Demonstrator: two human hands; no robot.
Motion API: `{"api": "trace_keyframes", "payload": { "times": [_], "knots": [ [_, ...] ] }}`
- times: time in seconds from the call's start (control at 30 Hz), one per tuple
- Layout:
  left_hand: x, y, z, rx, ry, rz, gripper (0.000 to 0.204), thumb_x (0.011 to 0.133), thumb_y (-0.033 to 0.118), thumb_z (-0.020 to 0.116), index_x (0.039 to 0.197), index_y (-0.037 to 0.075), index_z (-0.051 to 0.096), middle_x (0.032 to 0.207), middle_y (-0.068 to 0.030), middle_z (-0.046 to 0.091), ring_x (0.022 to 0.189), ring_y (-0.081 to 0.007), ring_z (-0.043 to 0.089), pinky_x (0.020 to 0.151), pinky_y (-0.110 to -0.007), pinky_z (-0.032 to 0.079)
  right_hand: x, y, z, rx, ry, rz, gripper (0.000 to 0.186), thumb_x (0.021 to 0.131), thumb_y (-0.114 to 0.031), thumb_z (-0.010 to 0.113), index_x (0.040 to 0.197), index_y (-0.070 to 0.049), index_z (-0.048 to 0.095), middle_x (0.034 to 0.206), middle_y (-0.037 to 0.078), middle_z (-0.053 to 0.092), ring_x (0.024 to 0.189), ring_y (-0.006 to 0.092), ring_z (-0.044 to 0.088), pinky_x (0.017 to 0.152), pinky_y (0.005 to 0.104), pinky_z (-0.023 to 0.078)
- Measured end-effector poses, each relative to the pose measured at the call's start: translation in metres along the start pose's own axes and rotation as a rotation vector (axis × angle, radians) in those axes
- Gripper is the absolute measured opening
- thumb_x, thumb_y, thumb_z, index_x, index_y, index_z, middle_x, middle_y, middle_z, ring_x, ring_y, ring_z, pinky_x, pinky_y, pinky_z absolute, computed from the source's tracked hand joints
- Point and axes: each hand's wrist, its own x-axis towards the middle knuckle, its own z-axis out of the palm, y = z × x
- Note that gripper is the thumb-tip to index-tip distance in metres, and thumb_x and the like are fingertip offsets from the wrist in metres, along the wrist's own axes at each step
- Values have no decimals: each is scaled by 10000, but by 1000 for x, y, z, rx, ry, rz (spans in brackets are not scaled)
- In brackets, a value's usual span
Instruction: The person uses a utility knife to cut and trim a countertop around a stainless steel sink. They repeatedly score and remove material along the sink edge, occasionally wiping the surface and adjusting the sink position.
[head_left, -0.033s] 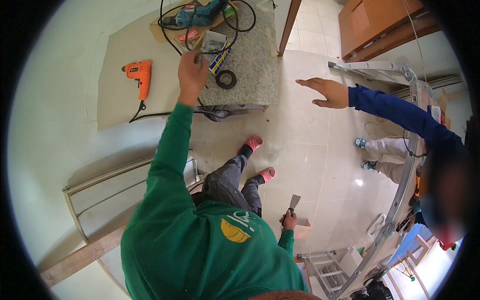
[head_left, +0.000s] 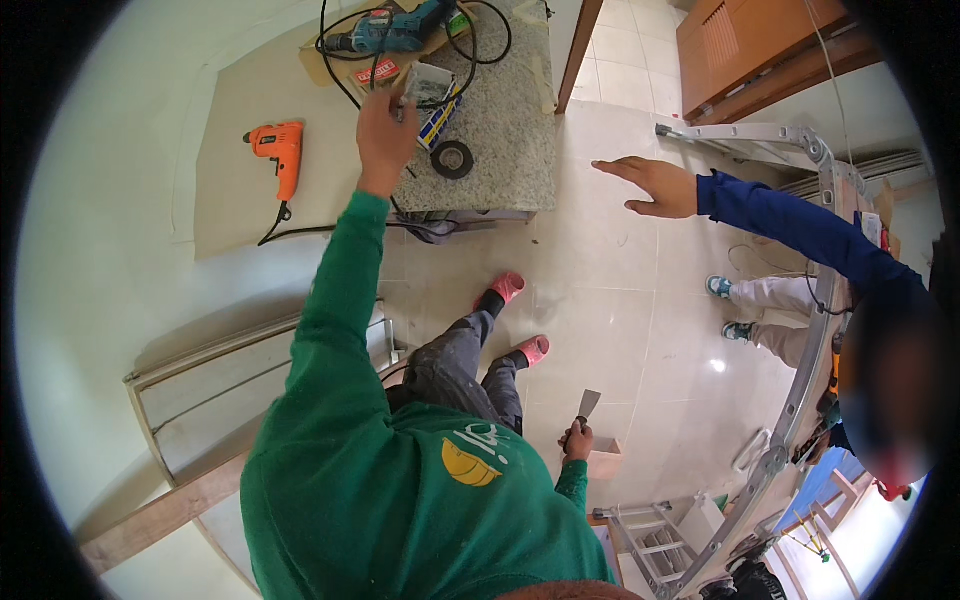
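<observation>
My left hand [head_left: 385,142] reaches over the counter, fingers curled at a small open box [head_left: 440,112] and black cable [head_left: 471,55]; what they grip is unclear. A roll of black tape [head_left: 452,145] lies just right of it, an orange corded drill [head_left: 285,150] to its left. Beyond sits a teal power tool [head_left: 398,30] on cardboard. Low in the view, my right hand [head_left: 577,445] grips a putty knife [head_left: 588,410] by its dark handle, blade upward.
A co-worker's open hand [head_left: 655,185] in a blue sleeve extends toward the counter [head_left: 510,180] from the right, beside an aluminium ladder [head_left: 835,180]. A metal frame [head_left: 150,410] leans by the left wall; a wooden door [head_left: 730,50] stands at back right.
My left hand has shifted slightly up and farther over the counter toward the box. My right hand and the co-worker's hand look the same.
</observation>
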Motion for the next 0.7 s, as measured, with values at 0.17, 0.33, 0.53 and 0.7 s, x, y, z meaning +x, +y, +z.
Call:
{"api": "trace_keyframes", "payload": {
  "times": [0.17, 0.33, 0.53, 0.7],
  "knots": [
    [84, -25, 43, 169, -90, 90, 406, 973, 311, 737, 1257, 22, 713, 1141, -188, 704, 1084, -401, 691, 888, -527, 576, 14, 0, 0, 6, -6, -15, 212, 1063, -235, 634, 1064, -42, 546, 774, 52, 579, 507, 155, 556, 447, 331, 512],
    [114, -43, 53, 162, -385, 14, 438, 1002, 391, 718, 1255, 33, 742, 1217, -193, 682, 1107, -401, 687, 916, -535, 578, 13, 13, -9, 38, 6, -6, 199, 1065, -221, 627, 1052, -39, 549, 763, 51, 575, 509, 163, 560, 438, 332, 498],
    [83, -23, 42, 200, -470, 259, 484, 1031, 501, 659, 1198, 59, 765, 1181, -202, 694, 1099, -376, 689, 945, -512, 527, 4, 29, -3, 50, 23, 69, 183, 1077, -197, 612, 1042, -27, 553, 719, 55, 567, 492, 174, 558, 437, 354, 513],
    [50, 24, 43, 356, -490, 273, 596, 1007, 604, 636, 1220, 61, 759, 1320, -198, 642, 1237, -430, 627, 997, -650, 480, 23, 49, 2, 12, -47, 21, 182, 1064, -188, 625, 1030, -23, 555, 718, 67, 589, 500, 181, 587, 446, 371, 539]
  ]
}}
